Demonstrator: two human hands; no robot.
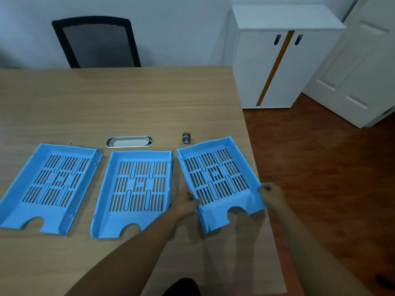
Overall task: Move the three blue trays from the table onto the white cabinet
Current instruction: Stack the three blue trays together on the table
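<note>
While hands grip right tray (218,178), table edge (254,159) near

Three trays (136,189) lie side by side on the table (128,103); cabinet (284,60) behind right.

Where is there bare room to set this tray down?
The white cabinet top is bare. The table is bare between the chair and the trays. The near row is crowded: left tray, middle tray, held tray.
</note>
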